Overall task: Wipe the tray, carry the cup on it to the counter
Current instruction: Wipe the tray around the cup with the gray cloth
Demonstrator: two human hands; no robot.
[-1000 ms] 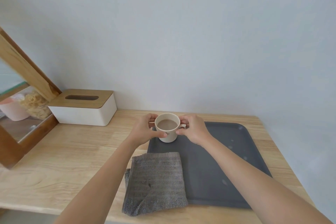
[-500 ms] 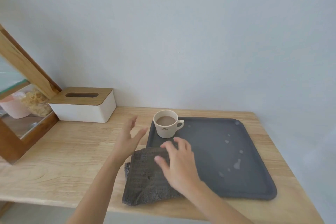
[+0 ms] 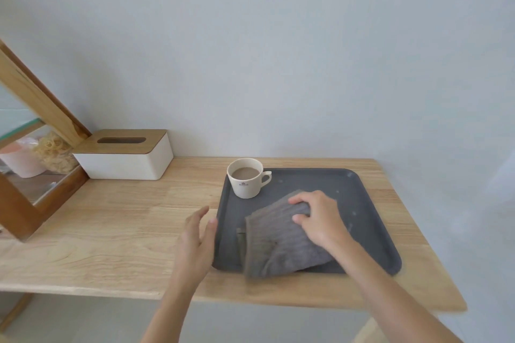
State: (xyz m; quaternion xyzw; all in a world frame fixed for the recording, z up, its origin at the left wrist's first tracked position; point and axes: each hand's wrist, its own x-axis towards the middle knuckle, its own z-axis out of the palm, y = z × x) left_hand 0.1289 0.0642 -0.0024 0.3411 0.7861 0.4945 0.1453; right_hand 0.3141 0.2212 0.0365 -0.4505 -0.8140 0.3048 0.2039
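A dark grey tray [image 3: 370, 220] lies on the right half of the wooden table [image 3: 111, 231]. In its far left corner stands a white cup [image 3: 246, 182] of brown drink, handle to the right. A grey cloth [image 3: 278, 242] is spread over the tray's near middle. My right hand [image 3: 317, 217] presses on the cloth's far end, fingers curled over its edge. My left hand [image 3: 199, 234] hovers open at the tray's left rim, holding nothing. Pale spots show on the tray's right part.
A white tissue box [image 3: 125, 154] with a wooden lid sits at the back left against the wall. A wooden-framed glass case [image 3: 30, 175] stands at the far left. The table's front edge runs close below the tray.
Both hands let go of the cup. My right hand took the cloth from the tray's left front edge and moved it onto the tray's middle; my left hand drew back beside the rim.
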